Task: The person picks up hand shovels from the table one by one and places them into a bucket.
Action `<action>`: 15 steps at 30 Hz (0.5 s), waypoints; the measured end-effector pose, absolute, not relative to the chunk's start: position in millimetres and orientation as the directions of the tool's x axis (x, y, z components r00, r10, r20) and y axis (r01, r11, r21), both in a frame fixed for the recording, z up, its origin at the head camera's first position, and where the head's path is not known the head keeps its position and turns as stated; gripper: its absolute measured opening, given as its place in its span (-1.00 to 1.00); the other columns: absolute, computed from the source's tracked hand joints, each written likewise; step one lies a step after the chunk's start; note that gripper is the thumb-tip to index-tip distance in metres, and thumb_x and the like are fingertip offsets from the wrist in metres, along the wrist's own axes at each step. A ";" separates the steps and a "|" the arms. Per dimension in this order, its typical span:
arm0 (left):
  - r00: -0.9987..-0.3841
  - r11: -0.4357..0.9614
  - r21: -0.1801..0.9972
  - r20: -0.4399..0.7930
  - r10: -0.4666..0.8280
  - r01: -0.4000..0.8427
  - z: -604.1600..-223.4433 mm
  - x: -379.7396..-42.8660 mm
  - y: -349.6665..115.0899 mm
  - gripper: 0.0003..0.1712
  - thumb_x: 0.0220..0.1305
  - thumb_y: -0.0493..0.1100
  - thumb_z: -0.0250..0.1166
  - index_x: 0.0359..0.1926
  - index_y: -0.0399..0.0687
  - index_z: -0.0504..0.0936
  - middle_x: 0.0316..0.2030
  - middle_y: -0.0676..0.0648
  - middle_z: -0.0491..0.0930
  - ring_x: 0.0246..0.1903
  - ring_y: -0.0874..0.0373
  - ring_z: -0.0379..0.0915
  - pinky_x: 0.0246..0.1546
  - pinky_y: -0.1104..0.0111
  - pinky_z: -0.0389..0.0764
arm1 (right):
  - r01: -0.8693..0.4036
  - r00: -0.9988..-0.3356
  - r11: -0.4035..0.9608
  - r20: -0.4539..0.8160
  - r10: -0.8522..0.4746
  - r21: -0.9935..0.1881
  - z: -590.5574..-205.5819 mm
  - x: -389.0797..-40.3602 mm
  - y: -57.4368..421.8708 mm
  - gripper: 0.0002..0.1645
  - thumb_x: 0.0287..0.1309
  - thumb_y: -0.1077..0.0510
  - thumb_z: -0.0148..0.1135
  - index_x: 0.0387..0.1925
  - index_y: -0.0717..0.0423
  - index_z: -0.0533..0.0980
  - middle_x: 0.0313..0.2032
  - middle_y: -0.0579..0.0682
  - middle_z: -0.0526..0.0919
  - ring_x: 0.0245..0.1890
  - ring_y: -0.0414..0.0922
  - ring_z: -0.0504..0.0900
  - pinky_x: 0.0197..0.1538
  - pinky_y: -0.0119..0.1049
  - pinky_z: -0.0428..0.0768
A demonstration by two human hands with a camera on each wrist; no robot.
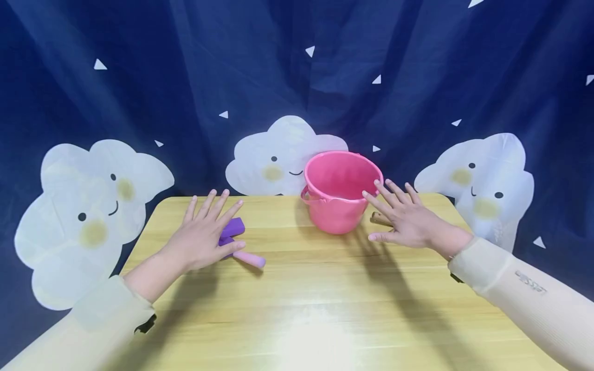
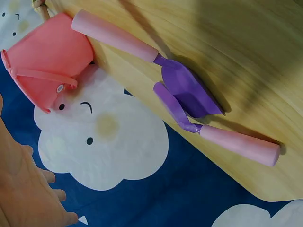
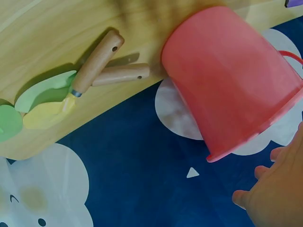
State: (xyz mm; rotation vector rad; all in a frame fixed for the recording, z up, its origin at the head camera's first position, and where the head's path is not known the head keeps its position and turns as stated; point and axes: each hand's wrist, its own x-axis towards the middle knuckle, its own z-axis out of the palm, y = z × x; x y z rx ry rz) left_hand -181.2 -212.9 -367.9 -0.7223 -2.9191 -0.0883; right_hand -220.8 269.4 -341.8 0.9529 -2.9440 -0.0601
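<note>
My left hand (image 1: 198,238) is held over the left part of the table, palm down with fingers spread, and holds nothing. Beneath it lie a purple toy shovel (image 2: 184,90) with a pink handle and a second purple tool with a pink handle (image 2: 240,144). In the head view the hand partly hides both. My right hand (image 1: 410,222), fingers also spread, is beside a pink bucket (image 1: 336,215); its fingertips overlap the rim in the head view. Below that hand lie a green trowel (image 3: 45,92) and a yellow trowel (image 3: 45,116), both with wooden handles.
The bucket stands upright near the back edge of the wooden table (image 1: 287,288). A round green piece (image 3: 9,123) lies beside the trowels. Behind the table hangs a dark blue curtain (image 1: 260,62) with white clouds and small triangles.
</note>
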 end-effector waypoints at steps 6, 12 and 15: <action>-0.877 0.882 0.047 0.141 0.459 0.469 -367.2 -180.8 -209.4 0.03 0.30 0.52 -0.01 0.59 0.13 -0.03 0.57 -0.24 -0.18 0.53 -0.26 -0.38 0.38 -0.24 -0.46 | -0.578 -0.814 0.815 0.029 -0.580 0.049 -340.7 -225.0 267.2 0.13 0.19 -0.52 0.06 0.60 -0.19 -0.11 0.58 0.12 -0.18 0.55 0.22 -0.25 0.42 0.33 -0.25; -0.873 0.880 0.037 0.147 0.465 0.474 -368.2 -182.2 -205.9 0.04 0.29 0.53 -0.01 0.59 0.14 -0.02 0.57 -0.23 -0.17 0.53 -0.27 -0.35 0.38 -0.23 -0.46 | -0.580 -0.813 0.814 0.023 -0.581 0.037 -339.8 -227.9 266.1 0.12 0.20 -0.51 0.05 0.60 -0.17 -0.11 0.58 0.12 -0.20 0.55 0.22 -0.26 0.41 0.34 -0.28; -0.865 0.875 0.027 0.167 0.472 0.483 -368.8 -184.3 -204.0 0.04 0.28 0.54 -0.01 0.59 0.14 -0.01 0.57 -0.22 -0.16 0.53 -0.27 -0.33 0.39 -0.24 -0.40 | -0.580 -0.814 0.814 0.022 -0.581 0.043 -340.1 -229.2 264.9 0.11 0.21 -0.51 0.03 0.60 -0.18 -0.11 0.58 0.12 -0.20 0.55 0.22 -0.26 0.41 0.34 -0.27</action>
